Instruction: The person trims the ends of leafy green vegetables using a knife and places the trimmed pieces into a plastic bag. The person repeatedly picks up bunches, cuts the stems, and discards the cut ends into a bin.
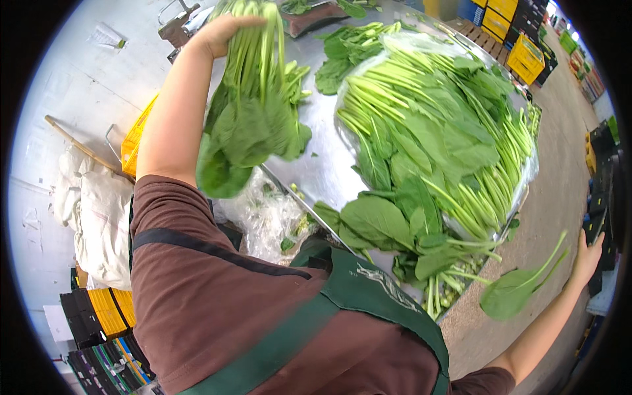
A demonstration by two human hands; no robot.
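Observation:
My left hand (229,32) grips a large bunch of leafy greens (247,98) by its pale stems, leaves hanging down, over the left edge of a metal table (326,163). My right hand (587,256) is stretched out to the far right, beyond the table. A thin dark shape lies at its fingertips against a dark background; whether the hand holds it is unclear. Close to that hand, a loose leaf with long stems (511,294) shows over the floor, seemingly in the air. A big heap of greens (434,123) lies on clear plastic on the table.
Loose leaves (380,222) and cut stem ends (452,291) lie at the table's near corner. Clear plastic waste (266,212) is below the left edge. White sacks (103,222) and a yellow crate (138,138) stand by the wall. More crates (526,59) stand beyond the table.

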